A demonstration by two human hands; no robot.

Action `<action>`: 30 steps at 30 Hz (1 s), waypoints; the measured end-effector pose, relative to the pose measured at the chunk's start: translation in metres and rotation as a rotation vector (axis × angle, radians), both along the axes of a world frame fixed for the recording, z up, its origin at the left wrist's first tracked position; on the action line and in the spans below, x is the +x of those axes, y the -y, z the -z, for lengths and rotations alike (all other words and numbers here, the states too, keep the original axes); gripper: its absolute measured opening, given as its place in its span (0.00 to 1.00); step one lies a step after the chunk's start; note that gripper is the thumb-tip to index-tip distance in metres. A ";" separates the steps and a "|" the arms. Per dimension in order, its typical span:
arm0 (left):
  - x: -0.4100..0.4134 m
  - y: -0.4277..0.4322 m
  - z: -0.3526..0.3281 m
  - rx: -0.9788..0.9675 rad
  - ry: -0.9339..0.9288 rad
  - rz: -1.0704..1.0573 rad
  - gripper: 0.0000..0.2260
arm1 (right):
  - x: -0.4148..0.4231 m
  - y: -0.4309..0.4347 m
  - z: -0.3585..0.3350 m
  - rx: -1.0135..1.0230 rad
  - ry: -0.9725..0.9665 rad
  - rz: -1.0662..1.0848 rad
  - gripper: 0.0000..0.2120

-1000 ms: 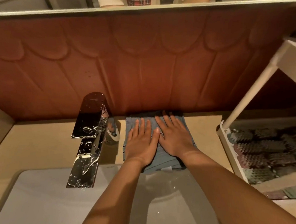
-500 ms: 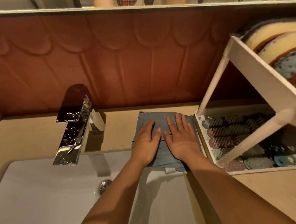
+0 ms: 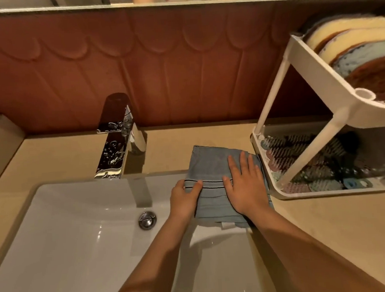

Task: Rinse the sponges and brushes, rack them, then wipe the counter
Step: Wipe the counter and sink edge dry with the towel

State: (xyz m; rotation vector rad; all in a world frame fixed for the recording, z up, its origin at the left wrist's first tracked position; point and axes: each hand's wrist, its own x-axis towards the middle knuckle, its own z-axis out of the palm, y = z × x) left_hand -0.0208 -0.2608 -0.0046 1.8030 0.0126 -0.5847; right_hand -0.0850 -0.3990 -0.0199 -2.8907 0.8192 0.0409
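Observation:
A folded blue-grey cloth [image 3: 211, 167] with a dark stripe lies on the beige counter [image 3: 169, 147], its near end hanging over the sink's rim. My right hand [image 3: 245, 183] presses flat on the cloth's right half, fingers spread. My left hand [image 3: 184, 197] grips the cloth's left edge, thumb on top. A white two-tier rack [image 3: 308, 71] stands to the right. Its upper shelf holds yellow, blue and brown sponges [image 3: 349, 39]. Several brushes [image 3: 300, 161] lie bristles-up in its lower tray.
A white sink [image 3: 68, 232] with a metal drain plug [image 3: 147, 219] fills the lower left. A wet chrome faucet [image 3: 116, 137] rises behind it. A red-brown panelled wall [image 3: 159, 68] backs the counter, with a mirror's lower edge above.
The cloth and both hands have slid toward the rack and the sink's rim. My left hand went from lying flat to gripping the cloth's left edge. The view has shifted right.

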 end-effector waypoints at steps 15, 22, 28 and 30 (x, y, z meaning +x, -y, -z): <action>-0.087 -0.033 -0.023 -0.051 -0.018 0.062 0.09 | -0.079 -0.033 -0.001 0.058 -0.024 -0.071 0.38; -0.137 -0.044 -0.029 -0.030 -0.001 0.088 0.08 | -0.133 -0.034 -0.004 0.087 -0.006 -0.098 0.36; -0.161 -0.043 -0.027 0.366 0.175 0.350 0.14 | -0.180 -0.028 -0.004 0.096 -0.013 -0.119 0.35; -0.170 -0.041 -0.026 0.556 0.344 0.462 0.15 | -0.194 -0.024 -0.005 0.095 -0.024 -0.120 0.34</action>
